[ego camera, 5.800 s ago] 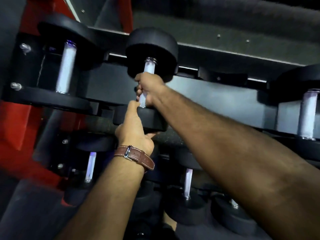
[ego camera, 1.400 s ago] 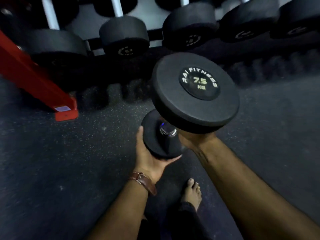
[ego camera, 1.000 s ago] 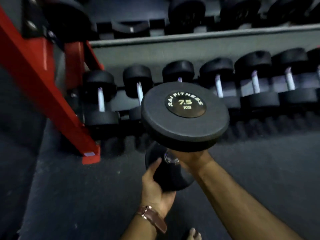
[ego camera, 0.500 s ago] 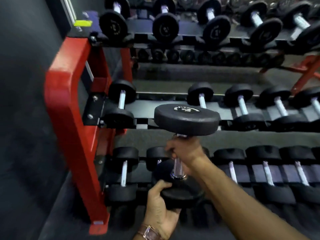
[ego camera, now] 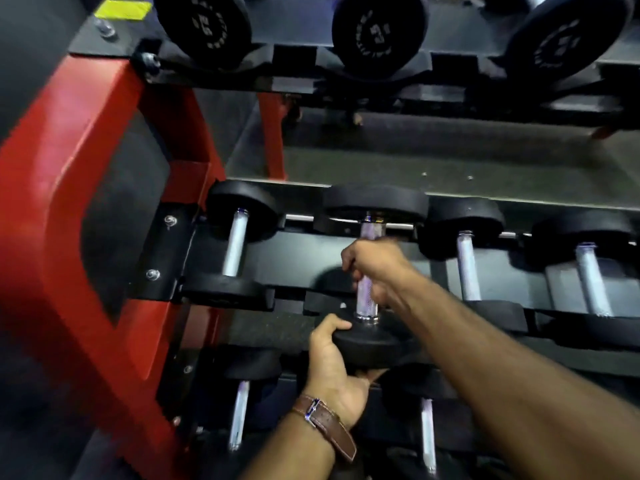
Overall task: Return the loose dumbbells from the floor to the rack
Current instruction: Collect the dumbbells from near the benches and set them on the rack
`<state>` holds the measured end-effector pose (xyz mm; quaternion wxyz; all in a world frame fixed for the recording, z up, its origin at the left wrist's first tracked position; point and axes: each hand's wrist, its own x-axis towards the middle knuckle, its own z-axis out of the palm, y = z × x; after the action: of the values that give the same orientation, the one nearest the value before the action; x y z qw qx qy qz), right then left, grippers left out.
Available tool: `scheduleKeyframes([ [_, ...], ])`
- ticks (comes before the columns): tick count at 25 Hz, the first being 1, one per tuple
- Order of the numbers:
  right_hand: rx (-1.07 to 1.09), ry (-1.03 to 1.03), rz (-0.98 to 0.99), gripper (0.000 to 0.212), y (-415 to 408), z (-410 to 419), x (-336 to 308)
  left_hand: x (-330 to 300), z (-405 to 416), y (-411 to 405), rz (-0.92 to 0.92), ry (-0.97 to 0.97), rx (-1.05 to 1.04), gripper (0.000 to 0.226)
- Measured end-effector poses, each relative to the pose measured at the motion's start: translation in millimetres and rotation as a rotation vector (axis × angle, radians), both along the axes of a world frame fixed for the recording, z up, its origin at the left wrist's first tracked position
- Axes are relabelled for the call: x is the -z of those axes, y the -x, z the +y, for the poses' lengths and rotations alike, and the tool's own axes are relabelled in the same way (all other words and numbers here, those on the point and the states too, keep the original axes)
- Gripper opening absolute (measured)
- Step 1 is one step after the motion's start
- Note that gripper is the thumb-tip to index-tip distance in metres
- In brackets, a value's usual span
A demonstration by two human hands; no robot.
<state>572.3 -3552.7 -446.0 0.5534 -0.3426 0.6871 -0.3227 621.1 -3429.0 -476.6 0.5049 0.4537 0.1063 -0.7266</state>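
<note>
Black rubber-headed dumbbell (ego camera: 367, 299) at the rack's middle tier (ego camera: 311, 252), second slot from the red upright (ego camera: 65, 202); far head at the rear rail, near head forward of the front cradle. Right hand (ego camera: 375, 261) curled round the chrome handle. Left hand (ego camera: 332, 368) cups the near head from beneath, thumb over its rim.

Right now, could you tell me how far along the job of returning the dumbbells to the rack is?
Done: the red-framed three-tier rack looks nearly full, with black round-headed dumbbells on every tier. In hand: the right hand grips the chrome handle of a black dumbbell over the middle tier's open slot, while the left hand holds its near head. Left: seating it fully; the floor isn't in view.
</note>
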Motion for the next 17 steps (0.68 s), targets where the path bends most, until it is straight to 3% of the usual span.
scheduleKeyframes([
  [5,-0.057,-0.081,-0.019,0.018,-6.4,-54.6,44.5,35.9,-55.3,-0.4,-0.027,-0.065,-0.013,0.032],
  [10,-0.040,-0.166,0.003,0.029,-10.6,-106.0,75.8,47.2,-100.9,-10.7,-0.046,-0.065,0.002,0.023],
  [17,-0.053,-0.197,0.144,0.016,-26.4,-99.4,99.2,52.1,-99.3,-23.7,-0.032,-0.199,-0.015,0.021],
])
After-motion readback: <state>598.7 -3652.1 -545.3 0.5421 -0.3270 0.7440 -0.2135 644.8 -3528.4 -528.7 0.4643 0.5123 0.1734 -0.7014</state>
